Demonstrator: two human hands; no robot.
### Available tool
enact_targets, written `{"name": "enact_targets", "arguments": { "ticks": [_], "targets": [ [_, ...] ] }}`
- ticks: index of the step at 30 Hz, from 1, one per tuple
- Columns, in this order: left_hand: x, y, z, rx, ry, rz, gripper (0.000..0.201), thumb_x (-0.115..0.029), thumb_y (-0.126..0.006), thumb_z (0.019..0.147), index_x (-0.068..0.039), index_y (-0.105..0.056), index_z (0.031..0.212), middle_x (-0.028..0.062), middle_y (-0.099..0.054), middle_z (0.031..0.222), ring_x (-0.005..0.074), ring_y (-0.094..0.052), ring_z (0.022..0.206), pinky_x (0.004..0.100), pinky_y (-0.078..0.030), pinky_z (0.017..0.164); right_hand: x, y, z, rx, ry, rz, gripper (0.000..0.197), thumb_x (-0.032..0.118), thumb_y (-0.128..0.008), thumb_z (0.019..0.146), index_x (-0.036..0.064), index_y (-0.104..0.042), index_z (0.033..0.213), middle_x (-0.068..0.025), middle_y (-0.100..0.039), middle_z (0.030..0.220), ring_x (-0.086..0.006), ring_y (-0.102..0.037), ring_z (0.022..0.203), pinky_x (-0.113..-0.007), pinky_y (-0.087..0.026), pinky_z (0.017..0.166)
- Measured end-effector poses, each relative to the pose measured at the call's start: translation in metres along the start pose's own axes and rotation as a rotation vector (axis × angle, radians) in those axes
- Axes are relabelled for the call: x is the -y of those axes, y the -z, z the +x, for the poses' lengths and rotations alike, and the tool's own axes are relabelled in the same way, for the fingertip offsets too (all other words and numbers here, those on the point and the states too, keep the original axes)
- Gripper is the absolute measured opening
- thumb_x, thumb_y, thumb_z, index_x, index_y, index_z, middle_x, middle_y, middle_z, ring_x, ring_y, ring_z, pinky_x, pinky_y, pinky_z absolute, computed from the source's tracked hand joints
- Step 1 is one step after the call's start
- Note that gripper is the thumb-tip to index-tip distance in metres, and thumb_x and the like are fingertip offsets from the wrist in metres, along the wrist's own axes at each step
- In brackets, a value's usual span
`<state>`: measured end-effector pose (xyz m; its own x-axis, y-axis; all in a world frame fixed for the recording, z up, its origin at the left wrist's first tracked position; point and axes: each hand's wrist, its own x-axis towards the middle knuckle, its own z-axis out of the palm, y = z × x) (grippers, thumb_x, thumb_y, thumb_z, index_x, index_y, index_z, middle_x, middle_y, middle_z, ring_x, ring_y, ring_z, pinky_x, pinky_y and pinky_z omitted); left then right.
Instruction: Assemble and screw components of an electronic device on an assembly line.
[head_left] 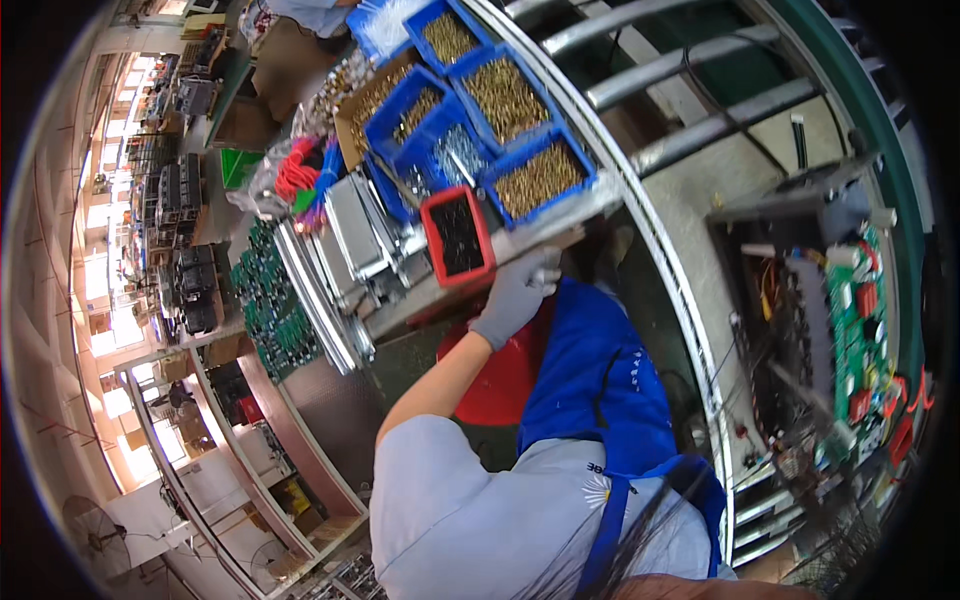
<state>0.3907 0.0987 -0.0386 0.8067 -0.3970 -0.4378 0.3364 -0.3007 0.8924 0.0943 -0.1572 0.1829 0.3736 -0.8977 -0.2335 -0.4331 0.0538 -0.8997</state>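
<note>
My left hand [518, 292], in a grey glove, is beside the near corner of a red bin [486, 246] at the bench edge. Its fingers are curled together, and what they hold, if anything, is hidden. Dark thin pieces, perhaps screws, fill the red bin. Blue bins [489, 187] stand behind it, several with brass-coloured small parts [540, 180] and one with silvery screws [458, 152]. Left of the red bin lie flat silver metal plates [357, 228]. My right hand does not show.
A conveyor with metal rollers [685, 140] and a pale rail [655, 235] runs along my right. On it stands an open unit with a green circuit board [853, 330]. A red stool [500, 385] is below my arm. Green boards [270, 300] are stacked at left.
</note>
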Motion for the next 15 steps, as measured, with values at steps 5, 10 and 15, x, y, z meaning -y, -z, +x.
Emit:
{"name": "enact_targets", "arguments": {
  "ticks": [5,10,15],
  "targets": [
    [0.252,0.097,-0.047,-0.429,0.317,0.717,0.065,-0.059,-0.051,0.086,-0.003,-0.056,0.119,0.0289,-0.059,0.114,0.0456,-0.054,0.110,0.0506,-0.043,0.093,-0.169,0.236,0.182,0.002,0.003,0.257,0.051,0.015,-0.050,0.094,0.0023,-0.037,0.142,-0.0094,-0.052,0.133,-0.0189,-0.054,0.113,-0.035,-0.039,0.101],
    [0.439,0.229,-0.192,-0.659,1.068,0.534,0.101,-0.081,-0.028,0.081,0.006,-0.052,0.127,0.0283,-0.051,0.130,0.0411,-0.046,0.125,0.0437,-0.037,0.105,-0.201,0.238,0.265,0.045,0.157,0.400,0.038,0.014,-0.051,0.093,0.0017,-0.049,0.129,-0.0053,-0.061,0.109,-0.0135,-0.060,0.092,-0.030,-0.047,0.086],
    [0.369,0.172,-0.167,-0.556,1.003,0.191,0.107,-0.088,-0.033,0.074,-0.002,-0.044,0.136,0.0170,-0.055,0.127,0.0405,-0.057,0.104,0.0563,-0.051,0.070,-0.147,0.196,0.174,-0.039,0.317,0.388,0.056,0.003,-0.045,0.083,0.0000,-0.038,0.139,-0.0116,-0.049,0.135,-0.0216,-0.051,0.119,-0.032,-0.039,0.103]
  ]
}}
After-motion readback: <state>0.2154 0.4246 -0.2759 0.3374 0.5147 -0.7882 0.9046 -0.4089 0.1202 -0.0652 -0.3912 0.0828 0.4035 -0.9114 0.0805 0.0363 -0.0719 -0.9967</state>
